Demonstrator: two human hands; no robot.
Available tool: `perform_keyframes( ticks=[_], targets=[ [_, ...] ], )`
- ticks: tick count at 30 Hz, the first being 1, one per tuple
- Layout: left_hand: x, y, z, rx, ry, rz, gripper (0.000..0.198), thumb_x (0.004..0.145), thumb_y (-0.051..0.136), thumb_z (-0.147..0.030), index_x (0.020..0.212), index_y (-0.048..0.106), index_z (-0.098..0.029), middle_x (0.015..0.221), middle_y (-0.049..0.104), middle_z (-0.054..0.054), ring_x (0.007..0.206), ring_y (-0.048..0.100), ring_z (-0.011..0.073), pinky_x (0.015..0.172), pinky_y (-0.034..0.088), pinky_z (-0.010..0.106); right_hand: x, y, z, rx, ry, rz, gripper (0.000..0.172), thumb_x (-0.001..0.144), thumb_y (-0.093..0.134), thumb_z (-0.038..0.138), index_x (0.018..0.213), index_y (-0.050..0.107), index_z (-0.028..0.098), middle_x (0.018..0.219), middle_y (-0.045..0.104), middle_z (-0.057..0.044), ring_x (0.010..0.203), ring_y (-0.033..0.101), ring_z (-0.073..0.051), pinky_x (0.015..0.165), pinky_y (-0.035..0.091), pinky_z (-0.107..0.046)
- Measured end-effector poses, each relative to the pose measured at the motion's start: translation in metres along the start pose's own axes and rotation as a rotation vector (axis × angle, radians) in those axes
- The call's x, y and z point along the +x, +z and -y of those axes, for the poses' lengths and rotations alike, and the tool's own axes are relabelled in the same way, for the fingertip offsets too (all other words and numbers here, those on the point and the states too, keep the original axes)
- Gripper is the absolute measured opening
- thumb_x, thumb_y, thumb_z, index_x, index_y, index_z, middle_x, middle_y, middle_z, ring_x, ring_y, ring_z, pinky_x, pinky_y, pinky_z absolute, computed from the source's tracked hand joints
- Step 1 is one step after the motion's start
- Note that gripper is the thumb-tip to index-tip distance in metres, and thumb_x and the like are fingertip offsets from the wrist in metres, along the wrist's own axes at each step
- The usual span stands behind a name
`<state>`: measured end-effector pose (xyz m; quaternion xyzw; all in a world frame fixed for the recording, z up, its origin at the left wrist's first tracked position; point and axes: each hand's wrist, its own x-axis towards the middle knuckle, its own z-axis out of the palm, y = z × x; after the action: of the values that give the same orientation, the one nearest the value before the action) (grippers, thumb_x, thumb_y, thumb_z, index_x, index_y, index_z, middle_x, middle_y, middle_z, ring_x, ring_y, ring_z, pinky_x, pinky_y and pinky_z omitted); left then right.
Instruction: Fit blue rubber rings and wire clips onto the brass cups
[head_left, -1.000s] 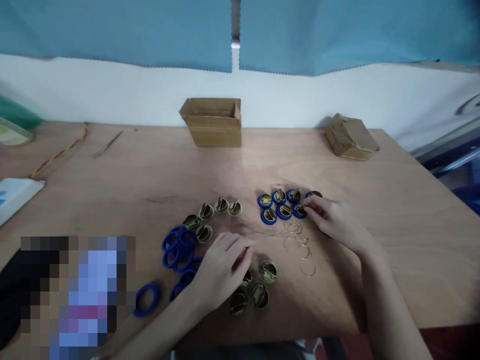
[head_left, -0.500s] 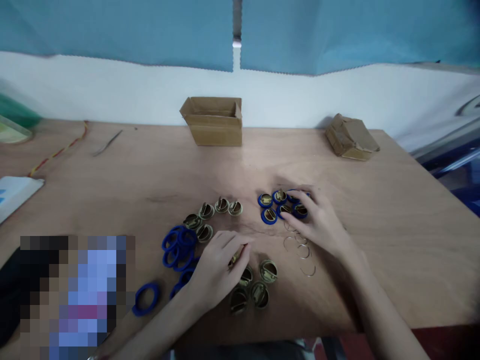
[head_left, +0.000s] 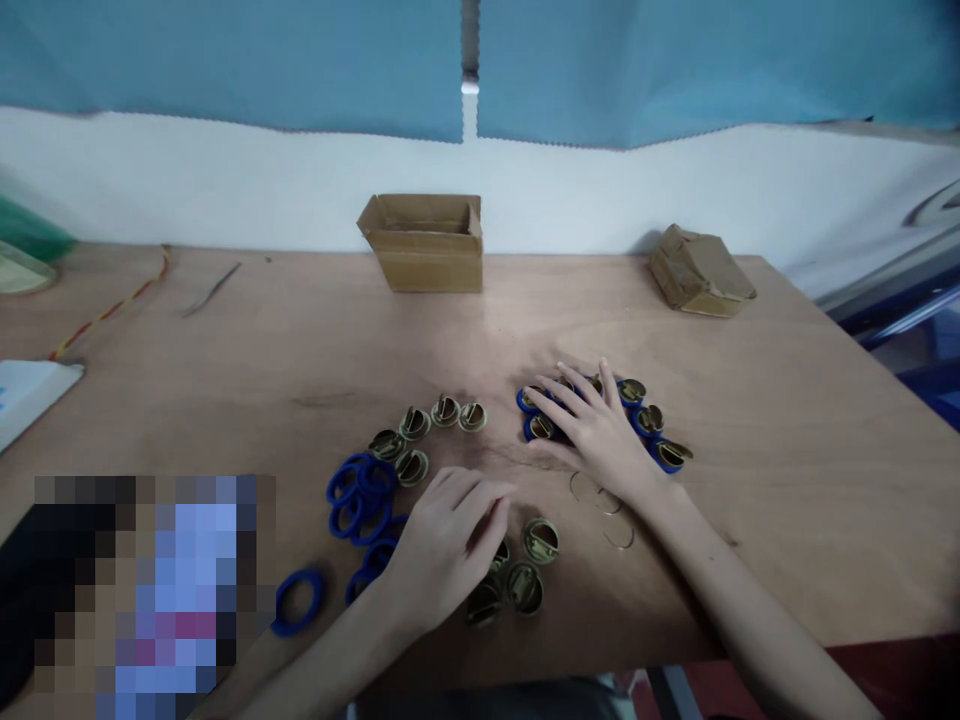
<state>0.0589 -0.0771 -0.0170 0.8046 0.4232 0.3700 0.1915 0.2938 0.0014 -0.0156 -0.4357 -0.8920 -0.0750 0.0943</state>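
My right hand [head_left: 604, 435] lies palm down with its fingers spread over a cluster of round brass-coloured metal pieces set in blue rims. Some show past its fingers, such as a blue-rimmed piece [head_left: 649, 420] to the right; others are covered. My left hand [head_left: 450, 545] is closed in a pinch, thumb against fingers; whatever is between them is hidden. Beside it are several metal pieces without blue rims, among them one metal piece [head_left: 541, 540] to its right and an arc of metal pieces [head_left: 415, 423] beyond it. Loose blue rings [head_left: 365, 490] lie to its left.
Thin open wire rings [head_left: 619, 540] lie below my right hand. An open cardboard box [head_left: 435, 262] and a crumpled cardboard box [head_left: 703, 272] stand at the back of the wooden table [head_left: 300, 340]. Tweezers [head_left: 214, 290] and a twisted cord [head_left: 112, 308] lie far left.
My right hand has spread its fingers and shifted slightly left over the cluster. Blue-rimmed pieces now show to its right. My left hand stays in about the same place, still pinched.
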Motion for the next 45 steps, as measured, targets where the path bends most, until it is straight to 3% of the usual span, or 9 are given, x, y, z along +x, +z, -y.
perform_keyframes(
  ticks=[10, 14, 18, 21, 23, 29, 34, 39, 45],
  targets=[
    [-0.001, -0.002, -0.003, 0.01, 0.003, 0.002, 0.016, 0.095, 0.056, -0.007, 0.102, 0.063, -0.02, 0.089, 0.07, 0.004, 0.084, 0.066, 0.0212, 0.077, 0.054, 0.036, 0.001, -0.002, -0.002, 0.102, 0.012, 0.002, 0.062, 0.096, 0.062, 0.053, 0.15, 0.047, 0.026, 0.149, 0.056, -0.011, 0.145, 0.041, -0.036, 0.121, 0.012, -0.071],
    [-0.001, -0.004, -0.003, 0.034, 0.008, -0.004, 0.015, 0.095, 0.056, -0.007, 0.101, 0.064, -0.02, 0.088, 0.071, 0.004, 0.083, 0.066, 0.0211, 0.077, 0.053, 0.036, -0.004, -0.018, -0.016, 0.224, 0.095, -0.137, 0.055, 0.099, 0.059, 0.049, 0.146, 0.051, 0.023, 0.144, 0.06, -0.013, 0.14, 0.048, -0.035, 0.119, 0.029, -0.064],
    [0.002, -0.01, 0.001, 0.044, 0.016, -0.027, 0.016, 0.095, 0.056, -0.007, 0.1, 0.064, -0.02, 0.088, 0.071, 0.004, 0.083, 0.066, 0.0209, 0.076, 0.053, 0.035, -0.02, -0.045, -0.032, 0.267, 0.321, -0.288, 0.031, 0.103, 0.051, 0.035, 0.128, 0.063, 0.021, 0.123, 0.071, -0.013, 0.114, 0.067, -0.03, 0.097, 0.055, -0.048],
    [0.006, -0.022, 0.006, 0.022, -0.029, 0.029, 0.015, 0.095, 0.056, -0.01, 0.102, 0.064, -0.021, 0.09, 0.071, 0.003, 0.086, 0.067, 0.02, 0.077, 0.053, 0.034, -0.038, -0.059, -0.031, 0.308, 0.499, -0.294, 0.024, 0.102, 0.051, 0.035, 0.113, 0.068, 0.021, 0.104, 0.075, -0.01, 0.09, 0.072, -0.026, 0.067, 0.06, -0.034],
    [0.007, -0.032, 0.009, 0.007, -0.066, 0.148, 0.016, 0.096, 0.057, -0.012, 0.104, 0.064, -0.023, 0.096, 0.072, 0.002, 0.09, 0.068, 0.0196, 0.08, 0.054, 0.034, -0.049, -0.064, -0.022, 0.369, 0.509, -0.212, 0.024, 0.102, 0.052, 0.037, 0.111, 0.068, 0.022, 0.099, 0.075, -0.009, 0.085, 0.072, -0.025, 0.059, 0.058, -0.031],
    [-0.006, -0.057, 0.007, 0.086, -0.118, 0.314, 0.025, 0.094, 0.062, -0.022, 0.118, 0.061, -0.027, 0.112, 0.071, 0.003, 0.105, 0.068, 0.0237, 0.089, 0.057, 0.038, -0.075, -0.061, 0.038, 0.61, 0.309, 0.126, 0.02, 0.104, 0.049, 0.032, 0.111, 0.066, 0.025, 0.101, 0.076, -0.005, 0.087, 0.074, -0.022, 0.074, 0.059, -0.035],
    [-0.03, -0.051, -0.004, 0.133, -0.143, 0.168, 0.027, 0.095, 0.061, -0.023, 0.122, 0.059, -0.026, 0.115, 0.07, 0.006, 0.109, 0.067, 0.025, 0.094, 0.057, 0.041, -0.077, -0.047, 0.078, 0.631, 0.248, 0.125, 0.023, 0.106, 0.047, 0.035, 0.114, 0.064, 0.022, 0.096, 0.073, -0.006, 0.087, 0.072, -0.022, 0.074, 0.058, -0.034],
    [-0.043, -0.034, -0.009, 0.141, -0.121, 0.087, 0.028, 0.094, 0.063, -0.023, 0.122, 0.06, -0.023, 0.12, 0.068, 0.01, 0.116, 0.064, 0.0272, 0.098, 0.057, 0.046, -0.066, -0.031, 0.087, 0.427, 0.148, 0.145, 0.034, 0.108, 0.037, 0.024, 0.09, 0.066, 0.018, 0.083, 0.069, -0.007, 0.076, 0.069, -0.023, 0.07, 0.055, -0.036],
    [-0.033, -0.027, -0.02, 0.147, -0.081, 0.028, 0.04, 0.094, 0.067, -0.028, 0.131, 0.056, -0.021, 0.125, 0.069, 0.012, 0.121, 0.063, 0.0295, 0.102, 0.056, 0.048, -0.055, -0.049, 0.094, 0.597, 0.243, -0.092, 0.024, 0.106, 0.045, 0.025, 0.095, 0.066, 0.021, 0.083, 0.07, -0.006, 0.074, 0.067, -0.019, 0.069, 0.052, -0.033]
  ],
)
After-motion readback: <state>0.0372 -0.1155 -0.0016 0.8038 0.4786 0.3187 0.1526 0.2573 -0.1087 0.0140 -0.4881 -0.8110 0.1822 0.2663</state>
